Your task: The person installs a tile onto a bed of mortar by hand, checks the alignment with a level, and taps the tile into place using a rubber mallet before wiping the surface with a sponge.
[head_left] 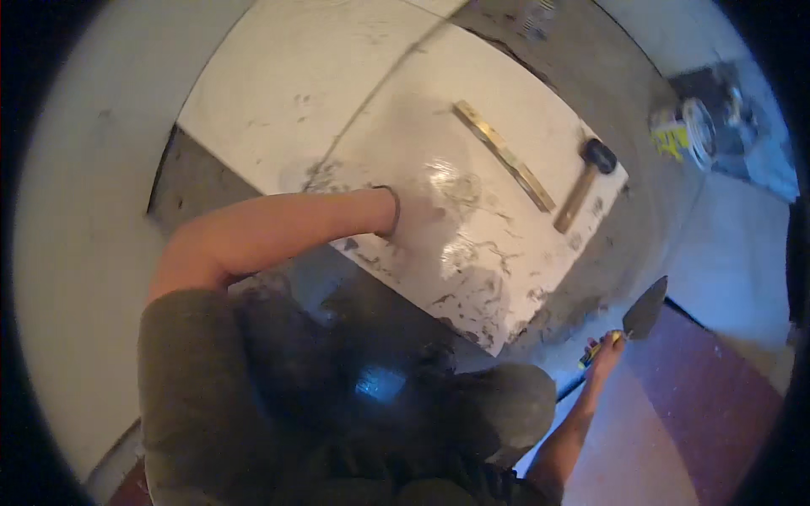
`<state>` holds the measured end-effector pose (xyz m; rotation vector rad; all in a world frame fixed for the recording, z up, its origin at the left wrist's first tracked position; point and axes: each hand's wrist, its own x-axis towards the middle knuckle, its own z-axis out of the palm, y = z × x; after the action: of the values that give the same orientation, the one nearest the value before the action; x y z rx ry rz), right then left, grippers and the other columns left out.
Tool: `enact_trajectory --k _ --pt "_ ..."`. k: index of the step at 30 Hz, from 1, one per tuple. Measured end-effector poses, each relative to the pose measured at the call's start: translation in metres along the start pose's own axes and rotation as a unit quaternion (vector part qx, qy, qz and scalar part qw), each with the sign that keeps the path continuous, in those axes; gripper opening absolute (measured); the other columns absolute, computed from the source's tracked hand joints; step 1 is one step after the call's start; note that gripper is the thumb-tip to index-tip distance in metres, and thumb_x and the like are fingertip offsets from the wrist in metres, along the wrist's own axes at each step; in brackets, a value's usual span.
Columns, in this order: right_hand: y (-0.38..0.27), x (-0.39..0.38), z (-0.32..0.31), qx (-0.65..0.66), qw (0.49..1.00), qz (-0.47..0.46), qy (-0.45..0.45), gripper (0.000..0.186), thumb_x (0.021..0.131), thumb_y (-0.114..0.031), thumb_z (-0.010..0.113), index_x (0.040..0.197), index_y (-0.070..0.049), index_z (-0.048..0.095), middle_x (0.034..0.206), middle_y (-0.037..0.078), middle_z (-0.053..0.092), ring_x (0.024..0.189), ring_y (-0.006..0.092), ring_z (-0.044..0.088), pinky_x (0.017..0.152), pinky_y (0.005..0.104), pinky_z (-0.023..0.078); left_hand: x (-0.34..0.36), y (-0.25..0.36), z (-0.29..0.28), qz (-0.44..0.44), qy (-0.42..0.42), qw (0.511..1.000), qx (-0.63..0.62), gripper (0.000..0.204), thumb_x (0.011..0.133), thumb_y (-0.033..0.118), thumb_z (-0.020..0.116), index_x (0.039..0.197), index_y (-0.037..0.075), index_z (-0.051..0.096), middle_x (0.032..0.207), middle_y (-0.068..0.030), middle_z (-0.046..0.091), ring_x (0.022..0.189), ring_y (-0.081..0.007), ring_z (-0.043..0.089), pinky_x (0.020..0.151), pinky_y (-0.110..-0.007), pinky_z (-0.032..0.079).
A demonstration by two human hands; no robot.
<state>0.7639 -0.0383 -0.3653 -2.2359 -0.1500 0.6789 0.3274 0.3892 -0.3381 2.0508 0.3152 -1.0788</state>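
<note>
Grey trowel, handle clamped in the right fingers, blade beyond them; left fingers too blurred to tell.

Left of the mallet, could not tell apart the fingers of the blurred left hand. Below the mallet, saw the trowel handle only partly, covered by the right hand. Above the mallet, failed to identify 1 blurred, striped thing.

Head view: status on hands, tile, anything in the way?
Right hand closed on trowel. Left hand blurred over smeared tile, contact unclear. Possibly in the way: level and mallet lying on tile's right side.
</note>
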Motion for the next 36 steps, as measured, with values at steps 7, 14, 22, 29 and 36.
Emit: enact_trajectory --k 7,14,22,29,36 --pt "-0.118 0.055 0.064 -0.223 0.960 -0.148 0.079 0.033 0.097 -0.014 0.061 0.127 -0.001 0.055 0.085 0.009 0.063 0.055 0.0177 0.061 0.046 0.0349 0.049 -0.031 -0.023 0.109 -0.210 0.318 0.924 -0.013 0.124 0.068 0.082 0.070 0.164 0.018 0.022 0.167 -0.0316 0.007 0.153 -0.0543 0.008 0.112 -0.080 0.013" --pt "-0.345 -0.019 0.224 -0.389 0.793 -0.442 -0.158 0.050 0.098 -0.031 0.064 0.137 0.001 0.059 0.109 0.029 0.070 0.099 0.0397 0.071 0.087 0.0423 0.053 0.006 -0.027 0.148 -0.171 0.385 0.905 -0.064 0.125 0.062 0.080 0.076 0.164 0.033 0.021 0.171 -0.0223 0.002 0.155 -0.0523 0.000 0.110 -0.083 0.006" --pt "-0.447 -0.047 0.430 -0.575 0.636 -0.502 -0.115 0.033 0.094 -0.033 0.062 0.115 -0.009 0.067 0.108 0.023 0.072 0.102 0.0437 0.068 0.089 0.0535 0.054 -0.006 -0.025 0.143 -0.168 0.389 0.904 -0.065 0.122 0.064 0.077 0.078 0.164 0.034 0.023 0.172 -0.0195 0.002 0.155 -0.0506 0.000 0.111 -0.082 0.007" --pt "-0.465 -0.046 0.477 -0.598 0.604 -0.522 -0.079 0.028 0.091 -0.026 0.058 0.111 -0.009 0.069 0.108 0.021 0.073 0.103 0.0425 0.069 0.090 0.0532 0.055 -0.003 -0.030 0.146 -0.156 0.390 0.904 -0.083 0.119 0.064 0.075 0.079 0.163 0.035 0.026 0.172 -0.0168 0.002 0.155 -0.0500 -0.001 0.110 -0.083 0.006" --pt "-0.478 -0.028 0.497 -0.593 0.548 -0.588 -0.043 0.021 0.088 -0.018 0.055 0.096 -0.006 0.072 0.098 0.022 0.073 0.091 0.0415 0.072 0.080 0.0523 0.058 -0.002 -0.030 0.147 -0.154 0.394 0.902 -0.089 0.117 0.065 0.073 0.079 0.162 0.034 0.028 0.172 -0.0165 0.004 0.156 -0.0489 -0.002 0.111 -0.083 0.005"
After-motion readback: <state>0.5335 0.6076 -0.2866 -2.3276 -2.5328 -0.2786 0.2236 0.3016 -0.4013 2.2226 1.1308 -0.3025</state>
